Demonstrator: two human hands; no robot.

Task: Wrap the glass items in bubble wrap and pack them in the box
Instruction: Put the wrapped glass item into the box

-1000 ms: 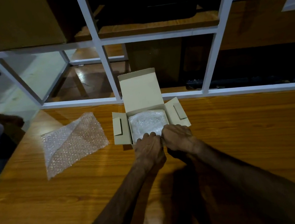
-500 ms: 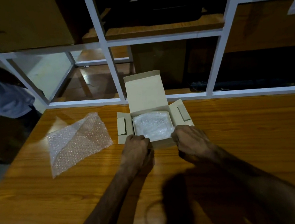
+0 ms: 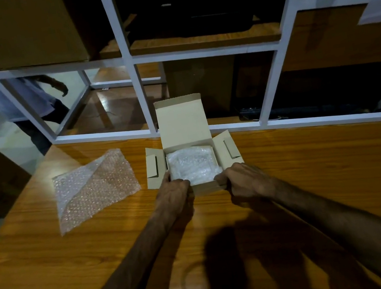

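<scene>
A small cardboard box (image 3: 182, 123) stands open on the wooden table, its lid upright and its side flaps spread. Inside lies a bundle of white bubble wrap (image 3: 192, 164); the glass within it is hidden. My left hand (image 3: 173, 192) grips the box's front left corner, one finger reaching up along the left inner wall. My right hand (image 3: 243, 181) grips the front right corner, fingers curled over the front wall. A loose sheet of bubble wrap (image 3: 94, 188) lies flat to the left of the box.
A white metal shelf frame (image 3: 145, 96) rises right behind the table's far edge, with large cartons on its shelves. A person (image 3: 34, 105) walks on the floor at the far left. The table (image 3: 325, 159) stretches bare to the right.
My hands moved apart from the middle of the box's front wall to its two front corners. The person behind the shelf frame walked further right.
</scene>
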